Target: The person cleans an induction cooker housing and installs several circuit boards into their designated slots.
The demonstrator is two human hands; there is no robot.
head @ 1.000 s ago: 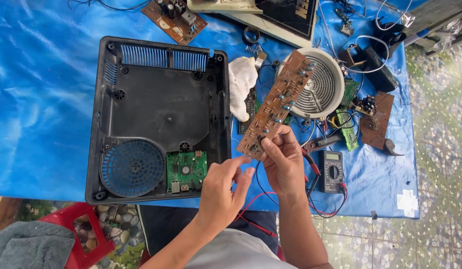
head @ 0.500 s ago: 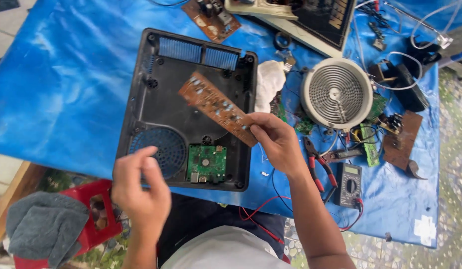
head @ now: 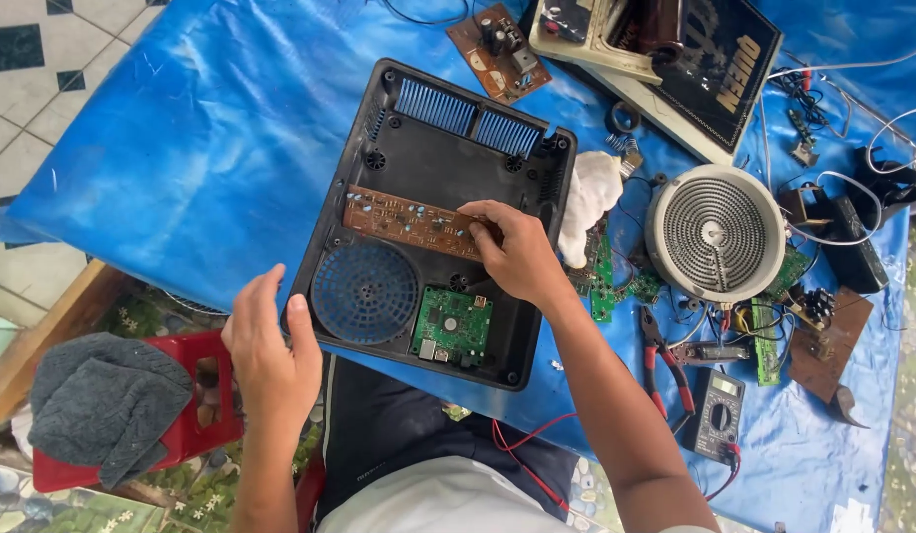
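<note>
So the right hand [head: 517, 259] has a pinch grip on the right end of the long brown circuit board [head: 409, 222], thumb and fingers closed on it, and the board sits inside the black plastic housing [head: 440, 158], just above the round blue fan grille [head: 365, 293]. The board's long axis runs roughly left to right across the housing, tilting down a bit toward the hand, so the whole strip stretches away to the left of the fingers. The wrist comes in from the near right, forearm angled up across the near edge of the desk [head: 182, 148].

The left hand [head: 270, 350] isn't holding anything: fingers loosely curled, hovering just off the housing's near left corner, past the near edge of the blue sheet. It's well clear of the board, so the right hand is the closer one by far.

Also in the housing: a small green board [head: 452, 326] near the front edge. A white rag [head: 588, 192] and a round coil heater [head: 715, 234] sit off to the right, plus red-handled pliers [head: 665, 365] and a multimeter [head: 717, 415].
</note>
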